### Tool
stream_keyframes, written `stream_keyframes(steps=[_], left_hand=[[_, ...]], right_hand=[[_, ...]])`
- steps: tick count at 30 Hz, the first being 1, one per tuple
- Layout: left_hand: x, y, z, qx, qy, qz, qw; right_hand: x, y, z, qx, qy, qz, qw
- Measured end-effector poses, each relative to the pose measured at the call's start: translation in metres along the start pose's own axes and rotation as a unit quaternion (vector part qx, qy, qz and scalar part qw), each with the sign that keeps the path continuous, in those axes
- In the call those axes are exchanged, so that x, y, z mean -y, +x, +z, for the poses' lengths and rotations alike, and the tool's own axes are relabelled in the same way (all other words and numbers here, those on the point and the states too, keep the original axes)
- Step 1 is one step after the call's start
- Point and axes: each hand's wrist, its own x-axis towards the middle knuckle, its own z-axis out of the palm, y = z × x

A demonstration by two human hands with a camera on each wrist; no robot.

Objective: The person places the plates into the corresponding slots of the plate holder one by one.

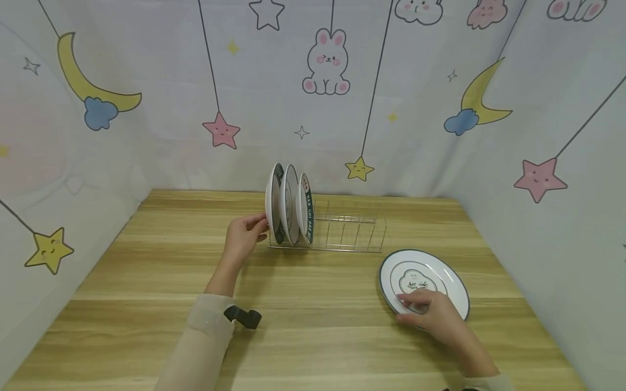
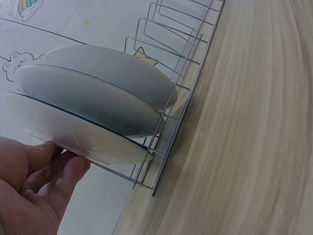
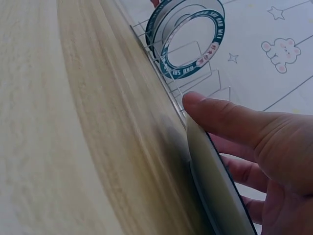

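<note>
Near the back of the table stands a wire plate rack (image 1: 347, 250) with three plates upright at its left end. My left hand (image 1: 244, 236) is at that end, fingers curled at the end wire beside the leftmost plate (image 2: 58, 125); thumb and fingertips pinch the wire there. On the right side, my right hand (image 1: 435, 315) pinches the near rim of a white plate (image 1: 452, 282) with a dark green edge, thumb at the rim and fingers over the printed face. Its pale underside (image 3: 215, 181) faces the tabletop in the right wrist view.
The rightmost racked plate (image 1: 306, 209) has a green lettered border, and a plain-faced middle plate (image 1: 290, 203) stands next to it. Wire slots continue to its right. A curtain (image 1: 274, 98) printed with stars and rabbits borders the wooden table (image 1: 313, 326).
</note>
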Motion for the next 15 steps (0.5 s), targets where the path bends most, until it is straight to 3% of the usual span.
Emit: stream_keyframes(steps=[7, 11, 15], left_hand=[[-0.0009, 0.0007, 0.0006, -0.002, -0.007, 0.000, 1.0000], [-0.0012, 0.0003, -0.0002, 0.000, -0.002, 0.005, 1.0000], [-0.0010, -0.0006, -0.0004, 0.002, 0.002, 0.004, 1.0000]], right_hand=[[0.0030, -0.0004, 0.0011, 0.019, -0.072, -0.006, 0.9972], [0.0028, -0.0004, 0.0024, 0.017, -0.070, -0.004, 0.9974], [0.0008, -0.0010, 0.0066, 0.012, -0.036, -0.014, 0.9992]])
